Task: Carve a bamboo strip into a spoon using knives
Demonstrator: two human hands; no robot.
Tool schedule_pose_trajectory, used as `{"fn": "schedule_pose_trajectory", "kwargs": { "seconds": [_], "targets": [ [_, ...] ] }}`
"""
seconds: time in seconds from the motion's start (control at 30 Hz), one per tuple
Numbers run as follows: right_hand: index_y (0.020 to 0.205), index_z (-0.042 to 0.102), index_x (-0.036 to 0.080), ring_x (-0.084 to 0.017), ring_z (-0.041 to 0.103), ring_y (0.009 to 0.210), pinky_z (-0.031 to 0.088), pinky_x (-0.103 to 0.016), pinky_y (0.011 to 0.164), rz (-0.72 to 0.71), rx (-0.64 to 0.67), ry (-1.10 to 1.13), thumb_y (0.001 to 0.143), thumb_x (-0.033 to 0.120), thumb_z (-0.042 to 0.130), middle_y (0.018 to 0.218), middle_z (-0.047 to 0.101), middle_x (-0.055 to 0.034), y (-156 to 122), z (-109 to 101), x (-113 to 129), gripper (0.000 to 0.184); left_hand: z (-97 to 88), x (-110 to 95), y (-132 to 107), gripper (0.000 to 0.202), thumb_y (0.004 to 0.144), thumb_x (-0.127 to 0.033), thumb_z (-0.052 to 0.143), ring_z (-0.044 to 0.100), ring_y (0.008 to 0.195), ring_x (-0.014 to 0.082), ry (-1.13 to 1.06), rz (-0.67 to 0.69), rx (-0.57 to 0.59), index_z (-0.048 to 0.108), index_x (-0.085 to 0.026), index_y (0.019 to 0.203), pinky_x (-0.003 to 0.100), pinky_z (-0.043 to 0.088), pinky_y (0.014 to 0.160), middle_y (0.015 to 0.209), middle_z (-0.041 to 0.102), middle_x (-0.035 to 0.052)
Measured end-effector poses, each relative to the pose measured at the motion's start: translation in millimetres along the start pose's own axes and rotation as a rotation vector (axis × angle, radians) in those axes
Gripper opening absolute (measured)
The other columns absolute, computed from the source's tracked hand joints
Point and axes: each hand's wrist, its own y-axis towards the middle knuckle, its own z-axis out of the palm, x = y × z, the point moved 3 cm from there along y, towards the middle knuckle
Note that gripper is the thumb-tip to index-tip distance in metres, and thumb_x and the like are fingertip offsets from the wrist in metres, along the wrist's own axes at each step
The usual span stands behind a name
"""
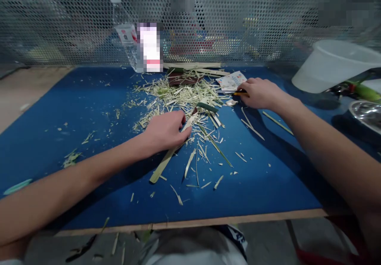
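Note:
My left hand [165,130] is closed on a flat, pale bamboo strip [163,166], which slants across the blue mat. Beyond the fingers, a curved dark-green piece [207,107] lies by the strip's far end; whether they are joined I cannot tell. Over on the right, my right hand [262,93] has its fingers closed round a slim tool with a yellow-and-dark handle [240,93] and a thin metal end, which looks like a knife. A white printed packet [232,81] lies just behind that tool. Pale shavings [186,94] are heaped between and beyond both hands.
Behind the mat [268,185] rises a perforated metal panel [89,30]. A water bottle [126,38] and a lit phone [151,48] lean there. On the right stand a white bucket [333,66] and a metal bowl [367,114]. A brown block [186,78] sits among the shavings.

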Motion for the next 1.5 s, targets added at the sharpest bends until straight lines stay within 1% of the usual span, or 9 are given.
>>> {"fn": "schedule_pose_trajectory", "kwargs": {
  "seconds": [0.23,0.67,0.8,0.87,0.97,1.07,1.17,1.3,1.5],
  "targets": [
    [0.116,0.062,0.016,-0.034,0.057,0.101,0.041,-0.043,0.075,-0.006,0.059,0.004,0.089,0.043,0.039,0.116,0.063,-0.0207,3,-2,-2,0.045,-10.2,-10,36,0.020,0.078,-0.032,0.050,0.051,0.056,0.0148,-0.148,0.070,0.208,0.060,-0.018,0.067,0.029,0.031,0.052,0.064,0.062,0.0054],
    [0.111,0.061,0.016,-0.028,0.059,0.087,0.042,-0.039,0.068,0.015,0.024,0.089,0.087,0.044,0.044,0.106,0.066,-0.0188,4,3,-7,0.041,-53.5,-12,29,0.033,0.091,-0.039,0.050,0.062,0.074,0.0130,-0.736,0.119,-0.291,0.069,-0.018,0.107,0.025,0.050,0.060,0.089,0.069,0.0066],
    [0.112,0.058,0.015,-0.027,0.057,0.089,0.043,-0.039,0.071,-0.041,-0.172,0.239,0.087,0.035,0.045,0.103,0.065,-0.0181,-2,-32,-7,0.035,-69.1,-7,32,0.032,0.089,-0.030,0.057,0.068,0.085,0.0142,-0.801,0.191,-0.364,0.064,-0.016,0.117,0.026,0.057,0.071,0.095,0.072,0.0067],
    [0.109,0.059,0.017,-0.024,0.057,0.087,0.043,-0.037,0.072,-0.126,-0.291,0.359,0.086,0.033,0.050,0.100,0.065,-0.0145,-13,-63,4,0.030,-75.6,-4,33,0.030,0.089,-0.028,0.059,0.070,0.086,0.0143,-0.849,0.202,-0.354,0.064,-0.014,0.115,0.028,0.058,0.075,0.095,0.073,0.0065],
    [0.108,0.058,0.022,-0.014,0.052,0.060,0.039,-0.031,0.059,-0.219,-0.196,0.585,0.091,0.042,0.051,0.071,0.063,-0.0020,-38,-102,37,0.027,-84.3,0,34,0.027,0.088,-0.025,0.062,0.070,0.086,0.0126,-0.924,0.196,-0.325,0.064,-0.011,0.110,0.031,0.059,0.081,0.096,0.073,0.0057],
    [0.090,0.060,0.025,-0.012,0.047,0.052,0.034,-0.030,0.052,-0.416,-0.208,0.549,0.093,0.045,0.049,0.062,0.057,0.0019,-62,-125,80,0.024,-90.7,1,31,0.026,0.086,-0.024,0.066,0.069,0.082,0.0121,-0.947,0.214,-0.301,0.065,-0.007,0.105,0.034,0.060,0.082,0.094,0.075,0.0067],
    [0.090,0.060,0.026,-0.014,0.053,0.057,0.033,-0.031,0.052,-0.563,-0.184,0.491,0.095,0.044,0.046,0.071,0.061,0.0005,-74,-127,109,0.023,-95.9,2,26,0.023,0.083,-0.023,0.070,0.070,0.077,0.0119,-0.982,0.256,-0.303,0.068,-0.008,0.100,0.031,0.061,0.076,0.091,0.076,0.0056],
    [0.093,0.058,0.027,-0.015,0.052,0.056,0.031,-0.033,0.052,-0.548,-0.186,0.426,0.097,0.043,0.042,0.074,0.062,-0.0013,-71,-124,117,0.023,-102.5,1,18,0.020,0.084,-0.022,0.070,0.071,0.078,0.0131,-0.890,0.281,-0.236,0.070,-0.006,0.095,0.031,0.061,0.076,0.088,0.076,0.0056],
    [0.091,0.054,0.023,-0.013,0.041,0.045,0.022,-0.033,0.049,-0.476,-0.289,0.280,0.098,0.043,0.034,0.068,0.058,-0.0021,-63,-126,129,0.029,-116.6,-4,3,0.023,0.079,-0.025,0.072,0.068,0.074,0.0100,-0.588,0.366,-0.329,0.074,-0.008,0.094,0.027,0.056,0.073,0.078,0.074,0.0013]
  ]
}}
